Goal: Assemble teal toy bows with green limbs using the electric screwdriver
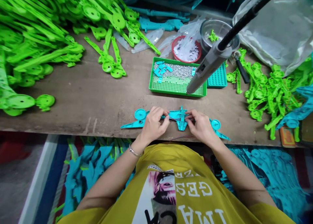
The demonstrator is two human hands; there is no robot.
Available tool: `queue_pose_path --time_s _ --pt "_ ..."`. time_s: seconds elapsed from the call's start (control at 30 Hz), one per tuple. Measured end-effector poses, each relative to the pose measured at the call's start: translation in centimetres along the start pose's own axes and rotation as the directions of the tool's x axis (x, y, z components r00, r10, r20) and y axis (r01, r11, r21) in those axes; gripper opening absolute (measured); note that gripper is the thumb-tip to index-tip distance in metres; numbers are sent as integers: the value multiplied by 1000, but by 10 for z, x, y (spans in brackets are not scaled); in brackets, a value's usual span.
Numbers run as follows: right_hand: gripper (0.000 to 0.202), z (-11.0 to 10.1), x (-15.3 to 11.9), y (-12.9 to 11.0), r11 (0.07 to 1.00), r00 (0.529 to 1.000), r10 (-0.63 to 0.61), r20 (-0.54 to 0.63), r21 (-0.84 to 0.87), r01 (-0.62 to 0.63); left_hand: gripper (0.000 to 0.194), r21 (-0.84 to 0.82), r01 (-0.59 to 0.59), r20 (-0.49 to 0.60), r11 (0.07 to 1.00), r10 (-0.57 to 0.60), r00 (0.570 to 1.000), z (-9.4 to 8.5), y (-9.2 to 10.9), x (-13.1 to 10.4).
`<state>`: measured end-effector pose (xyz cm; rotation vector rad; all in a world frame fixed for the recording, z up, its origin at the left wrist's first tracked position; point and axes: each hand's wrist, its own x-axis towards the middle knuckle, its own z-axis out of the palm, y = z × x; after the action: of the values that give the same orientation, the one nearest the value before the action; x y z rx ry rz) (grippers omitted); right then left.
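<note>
A blue plastic part (pixel 181 120) with a round disc toward each end lies across the front of the brown table. Thin dark wires run over its middle. My left hand (pixel 156 122) rests on its left half, thumb and forefinger pinched together at the wires. On the other side of the raised centre piece, my right hand (pixel 199 125) has its fingers bent and closed at the part's edge; what they hold, if anything, is too small to tell.
Beyond the part stands a green tray (pixel 178 91) of small metal pieces, under a grey-black screwdriver-like tool (pixel 207 66). Green parts (pixel 22 54) heap at left, more (pixel 261 87) at right. Behind are a red basket (pixel 174 51) and a bowl (pixel 220 25).
</note>
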<state>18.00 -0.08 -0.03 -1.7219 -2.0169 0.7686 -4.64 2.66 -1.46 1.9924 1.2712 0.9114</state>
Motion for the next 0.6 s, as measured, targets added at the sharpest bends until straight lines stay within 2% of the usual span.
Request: queue_pose_path --time_s 0.1,0.17,0.27,0.37,0.47,0.6 --pt "23 -9 0 4 990 995 -14 -98 -142 0 11 -34 -34 -39 999 32 999 2 -1 -3" --pt "32 -17 5 6 971 995 29 -96 -235 -51 10 -50 -55 -56 997 52 997 3 -2 -6" --pt "38 -25 16 5 971 989 125 77 -215 -106 9 -55 -56 -74 997 52 996 6 -2 -10" --pt "39 -27 28 3 977 951 203 232 -116 -180 8 -46 -54 -89 997 50 995 9 -1 -12" --pt "34 -26 34 4 963 927 270 261 -82 -258 7 -58 -62 -95 996 56 994 10 -2 -13" --pt "26 -24 39 5 951 919 310 245 -93 -295 8 -68 -83 -86 994 77 993 10 -1 -13"
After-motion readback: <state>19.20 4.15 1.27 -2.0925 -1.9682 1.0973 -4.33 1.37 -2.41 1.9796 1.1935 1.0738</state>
